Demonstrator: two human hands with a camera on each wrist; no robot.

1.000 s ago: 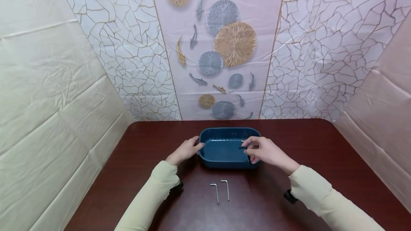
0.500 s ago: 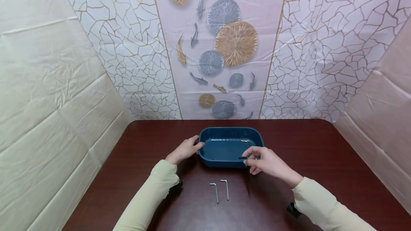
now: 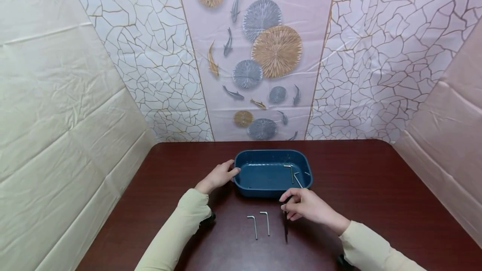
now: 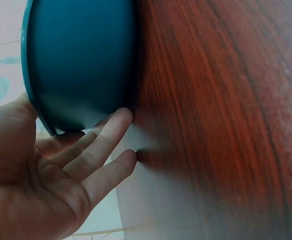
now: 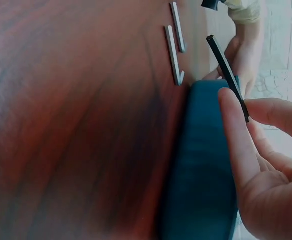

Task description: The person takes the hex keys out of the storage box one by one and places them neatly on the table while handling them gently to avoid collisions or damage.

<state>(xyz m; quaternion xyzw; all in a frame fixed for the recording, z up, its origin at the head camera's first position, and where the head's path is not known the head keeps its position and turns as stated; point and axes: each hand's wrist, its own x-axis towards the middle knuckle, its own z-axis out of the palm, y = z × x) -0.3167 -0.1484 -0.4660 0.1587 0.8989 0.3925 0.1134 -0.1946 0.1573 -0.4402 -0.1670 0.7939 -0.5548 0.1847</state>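
Note:
My right hand [image 3: 310, 208] pinches a black hex key [image 5: 227, 70] between thumb and fingertips, in front of the blue tray's near right corner. Its long arm points down toward the table in the head view. My left hand [image 3: 218, 177] holds the left end of the blue tray [image 3: 260, 193], thumb over the rim and fingers against the outer wall [image 4: 86, 65]. Two silver hex keys, a left one [image 3: 255, 227] and a right one [image 3: 267, 224], lie side by side on the table. Inside the tray, at its right end, are two more hex keys [image 3: 291, 175].
The dark red-brown table [image 3: 180, 158] reaches back to a patterned cloth wall [image 3: 260, 53]. Pale cloth hangs along the left side [image 3: 75, 137] and the right side [image 3: 444, 137].
My right hand has moved from over the tray's right end toward the near side with the black hex key, uncovering the keys in the tray. My left hand has stayed on the tray.

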